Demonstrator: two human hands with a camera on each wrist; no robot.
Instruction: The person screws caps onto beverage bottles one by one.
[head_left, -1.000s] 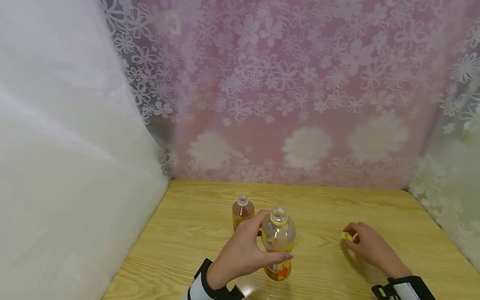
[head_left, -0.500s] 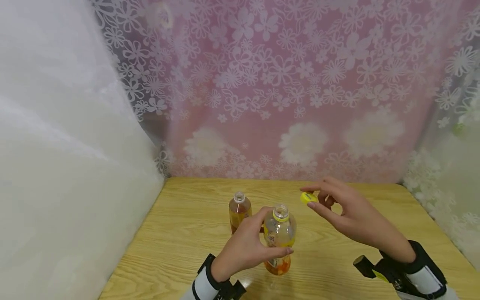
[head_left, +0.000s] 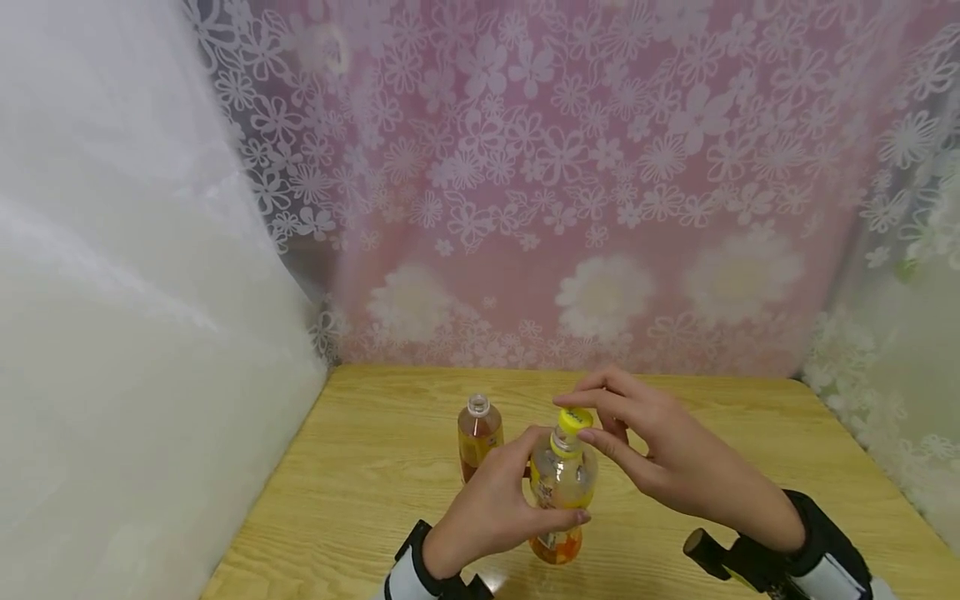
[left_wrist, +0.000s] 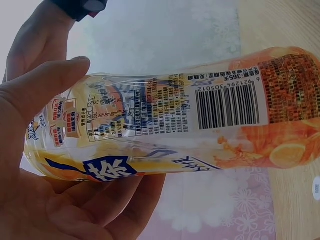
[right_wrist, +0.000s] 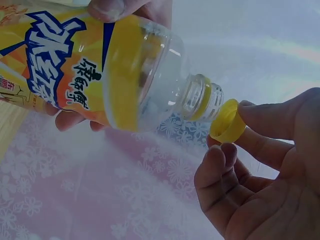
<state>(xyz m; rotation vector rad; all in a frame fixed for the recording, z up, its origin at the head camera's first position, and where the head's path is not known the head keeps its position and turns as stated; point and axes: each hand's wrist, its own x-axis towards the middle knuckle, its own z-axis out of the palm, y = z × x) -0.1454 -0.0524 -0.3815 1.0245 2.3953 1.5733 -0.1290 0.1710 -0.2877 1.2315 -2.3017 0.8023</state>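
Lighting: soft, even daylight is filtering through the floral curtain [head_left: 570,208]; shadows are lying faint on the wooden table [head_left: 360,500]. Head view is bowing at its edges. Right wrist view is showing dim, bluish backlighting; near fingers are blurring.

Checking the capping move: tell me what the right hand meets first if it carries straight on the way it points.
Probably the open neck of the bottle: the right hand pinches the yellow cap just off its mouth.
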